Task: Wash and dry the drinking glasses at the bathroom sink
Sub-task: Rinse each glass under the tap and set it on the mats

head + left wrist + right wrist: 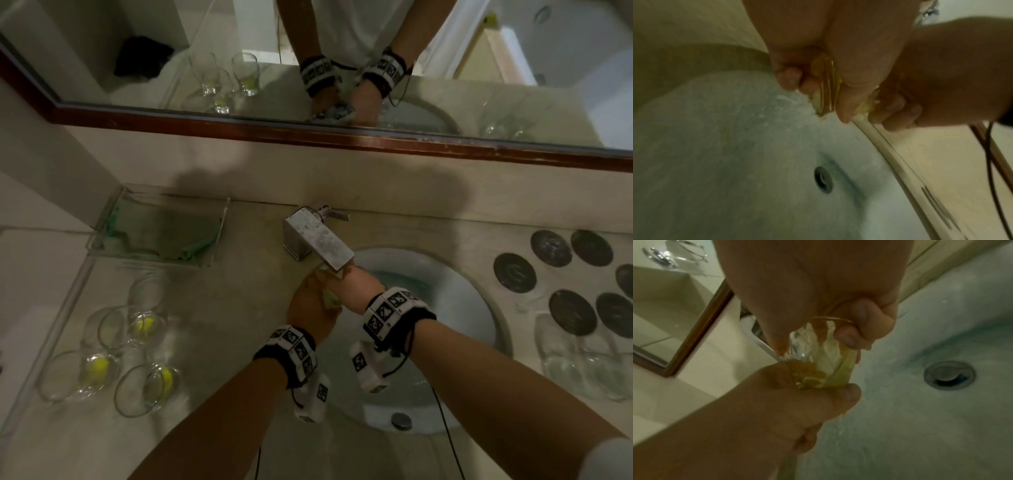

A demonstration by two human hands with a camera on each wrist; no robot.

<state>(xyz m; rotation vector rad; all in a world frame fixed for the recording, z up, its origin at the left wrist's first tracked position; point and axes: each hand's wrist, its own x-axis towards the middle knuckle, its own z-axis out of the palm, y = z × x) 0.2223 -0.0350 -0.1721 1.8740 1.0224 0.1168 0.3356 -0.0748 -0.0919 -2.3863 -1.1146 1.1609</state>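
The stone counter point(219, 442) spans the head view, with the round sink point(479, 308) set into it at about 3 o'clock from centre. A framed mirror point(342, 137) runs along the wall at 12 o'clock. The square faucet point(317, 240) juts over the basin's 10 o'clock edge. At 9 o'clock of the sink sit dirty glasses point(137, 325) with yellow residue; at 3 o'clock more glasses point(579, 363) lie near dark round coasters point(513, 277). Under the spout, a glass point(818, 353) is held over the basin. The left hand point(310, 308) curls round its base; the right hand point(359, 287) clasps its rim end, fingers point(863, 316) wrapped over the edge.
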